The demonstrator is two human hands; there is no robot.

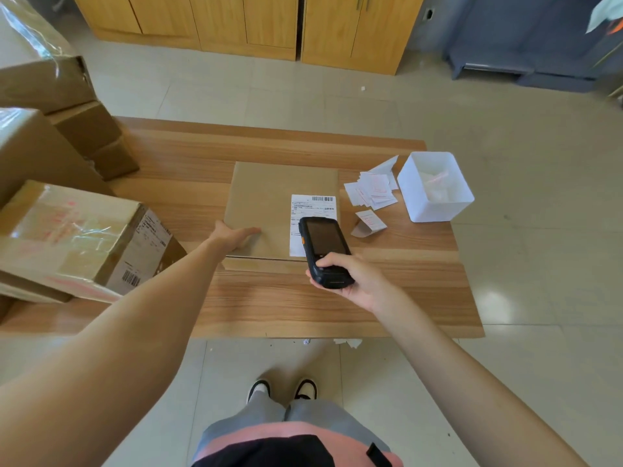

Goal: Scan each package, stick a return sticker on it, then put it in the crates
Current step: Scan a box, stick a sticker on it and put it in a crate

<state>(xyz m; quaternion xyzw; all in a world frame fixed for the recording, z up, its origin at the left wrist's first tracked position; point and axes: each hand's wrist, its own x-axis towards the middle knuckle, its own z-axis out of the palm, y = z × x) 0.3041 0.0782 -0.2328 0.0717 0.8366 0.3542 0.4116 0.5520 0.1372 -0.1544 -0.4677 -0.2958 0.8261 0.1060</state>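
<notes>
A flat brown cardboard package (269, 200) lies in the middle of the wooden table (303, 305). A white shipping label (312, 205) with a barcode sits on its right side. My left hand (232, 235) rests on the package's near left corner, thumb on top. My right hand (350, 279) grips a black handheld scanner (323, 247) just above the label's lower part, screen up. Loose white return stickers (372, 192) with red print lie to the right of the package.
A white plastic bin (435, 187) stands at the table's right. A taped cardboard box (77, 241) lies at the left, with larger boxes (40, 129) stacked behind it. Wooden cabinets (246, 25) line the far wall. My feet stand below the table's near edge.
</notes>
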